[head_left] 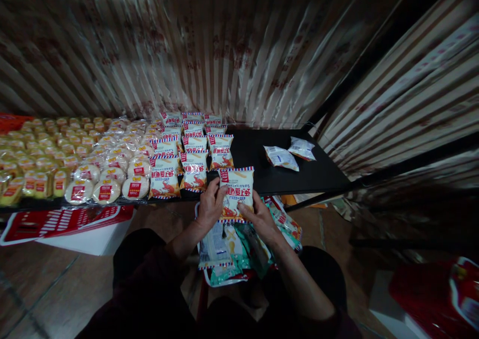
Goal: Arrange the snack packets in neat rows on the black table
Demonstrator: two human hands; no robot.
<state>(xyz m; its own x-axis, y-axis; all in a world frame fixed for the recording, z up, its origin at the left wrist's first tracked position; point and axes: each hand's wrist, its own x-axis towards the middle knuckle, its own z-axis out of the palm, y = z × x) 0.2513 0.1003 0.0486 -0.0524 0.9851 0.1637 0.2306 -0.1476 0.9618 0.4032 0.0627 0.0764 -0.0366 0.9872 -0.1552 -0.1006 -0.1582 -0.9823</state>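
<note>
Between my two hands is an upright white snack bag (236,189) with a red and blue striped edge, its printed front facing me. My left hand (211,204) grips its left side, and my right hand (262,219) has the lower right corner, thumb on the front. Just beyond, rows of matching snack bags (193,168) stand on a black shelf (250,144). Two more bags (281,158) lie flat to the right. Below my hands a basket (224,282) holds green and white snack packets (235,247).
On the shelf's left are rows of wrapped round rice crackers (107,190) and yellow packaged cakes (35,182). A red basket (71,222) sits under the shelf there. Striped curtains (209,55) hang behind, and a dark post (348,84) rises at the right. Red packages (430,294) lie low right.
</note>
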